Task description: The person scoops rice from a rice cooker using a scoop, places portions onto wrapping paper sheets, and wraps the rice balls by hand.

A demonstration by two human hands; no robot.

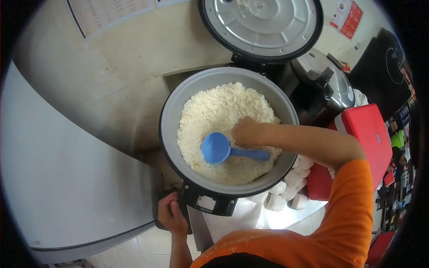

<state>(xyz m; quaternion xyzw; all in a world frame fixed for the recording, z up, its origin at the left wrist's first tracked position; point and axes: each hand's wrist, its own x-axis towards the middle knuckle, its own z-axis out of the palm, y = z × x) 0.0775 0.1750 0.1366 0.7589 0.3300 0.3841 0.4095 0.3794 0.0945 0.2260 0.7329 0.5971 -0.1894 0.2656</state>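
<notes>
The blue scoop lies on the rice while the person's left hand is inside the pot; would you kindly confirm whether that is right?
Not quite: the head view shows the right hand inside the pot, while the left hand is outside, near its black handle. The blue scoop does lie on the rice.

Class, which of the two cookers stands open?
The larger cooker, the one holding the rice: its lid is raised. The smaller cooker, at upper right, is closed.
</notes>
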